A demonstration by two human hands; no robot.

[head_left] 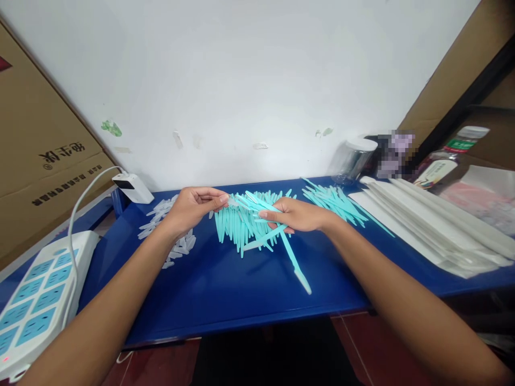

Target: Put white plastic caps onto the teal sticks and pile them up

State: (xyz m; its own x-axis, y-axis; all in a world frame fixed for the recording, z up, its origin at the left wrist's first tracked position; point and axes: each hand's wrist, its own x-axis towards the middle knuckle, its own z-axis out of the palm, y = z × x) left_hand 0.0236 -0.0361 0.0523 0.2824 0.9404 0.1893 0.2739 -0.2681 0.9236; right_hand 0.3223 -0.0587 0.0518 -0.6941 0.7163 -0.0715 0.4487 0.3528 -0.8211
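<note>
My right hand [295,214] is closed around several teal eyebrow razors [290,254], which fan out, one pointing down towards the table's front edge. Pinched between the thumb and fingers of my left hand [201,206] is a small clear plastic cap [233,202], at the tip of a razor from the right hand; whether it is fitted on cannot be made out. Beneath both hands lies a wide pile of teal razors [231,228]. Loose clear caps [185,244] are scattered by my left wrist, partly hidden by the forearm. A second razor pile [333,201] lies to the right.
On the blue table [241,305], white plastic sleeves [426,225] are stacked at right, near a clear jar [354,161] and a bottle [446,155]. A white power strip [48,295] and a small white device [132,187] are at left, beside a cardboard box [48,139].
</note>
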